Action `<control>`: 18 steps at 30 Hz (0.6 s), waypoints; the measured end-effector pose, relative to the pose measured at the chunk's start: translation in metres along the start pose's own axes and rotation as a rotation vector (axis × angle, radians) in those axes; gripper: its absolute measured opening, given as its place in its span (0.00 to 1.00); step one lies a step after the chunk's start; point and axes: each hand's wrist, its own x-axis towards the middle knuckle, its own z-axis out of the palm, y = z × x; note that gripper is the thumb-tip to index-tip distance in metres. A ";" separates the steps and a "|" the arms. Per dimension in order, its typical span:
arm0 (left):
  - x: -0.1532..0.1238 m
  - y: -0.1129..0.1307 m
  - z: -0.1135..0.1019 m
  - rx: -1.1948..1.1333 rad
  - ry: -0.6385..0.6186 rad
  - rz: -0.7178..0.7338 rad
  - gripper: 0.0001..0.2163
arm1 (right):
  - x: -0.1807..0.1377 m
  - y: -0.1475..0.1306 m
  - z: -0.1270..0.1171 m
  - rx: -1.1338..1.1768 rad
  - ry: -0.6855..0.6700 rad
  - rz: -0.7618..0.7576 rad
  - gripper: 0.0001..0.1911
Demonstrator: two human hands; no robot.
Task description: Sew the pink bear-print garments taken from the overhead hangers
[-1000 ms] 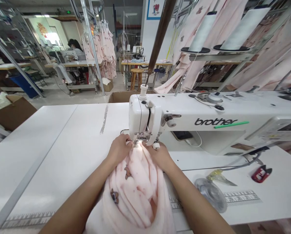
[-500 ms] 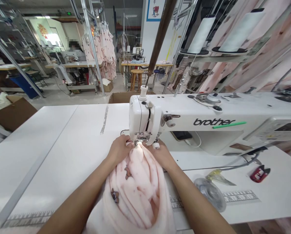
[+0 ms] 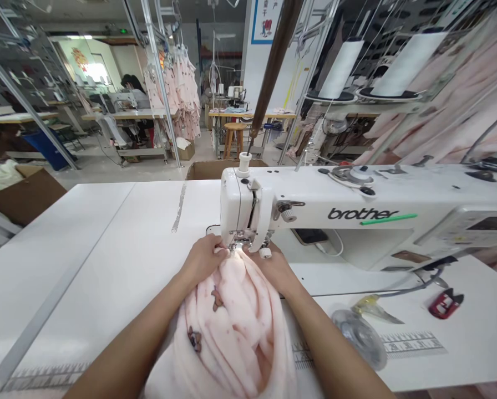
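Observation:
A white sewing machine (image 3: 302,194) stands in front of me, its lit needle area over bunched pale pink fabric (image 3: 236,327) with small brown printed figures. My left hand (image 3: 203,256) pinches the fabric's edge just left of the presser foot (image 3: 234,249). On the other side, my right hand (image 3: 272,267) is closed on the fabric, its fingertips partly hidden behind the machine head. The cloth hangs in loose folds between my forearms, toward my body.
Right of the fabric lie a clear round plastic object (image 3: 359,338), yellow-handled snips (image 3: 375,308) and a red-and-black item (image 3: 446,303). A phone (image 3: 309,236) rests under the machine arm. Thread cones (image 3: 342,69) stand behind. A person (image 3: 132,86) sits at a far table.
Both hands stay at the needle area holding the fabric, with hardly any movement. The view has tilted slightly, so the machine and background sit a little lower.

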 end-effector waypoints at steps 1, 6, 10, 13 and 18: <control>0.000 0.000 0.000 -0.006 -0.003 0.002 0.06 | 0.000 0.000 0.000 0.000 -0.005 -0.003 0.14; -0.002 0.000 0.000 -0.027 -0.006 0.008 0.05 | 0.000 -0.002 -0.004 -0.009 -0.052 -0.006 0.13; -0.001 -0.004 0.000 -0.022 0.011 0.016 0.05 | 0.001 0.005 -0.003 -0.083 -0.116 -0.044 0.14; -0.003 -0.002 0.000 0.003 0.021 0.021 0.07 | 0.004 0.013 0.000 -0.208 -0.104 -0.092 0.12; -0.008 0.013 -0.001 0.063 -0.023 -0.051 0.10 | 0.011 0.012 0.000 -0.337 -0.135 -0.176 0.13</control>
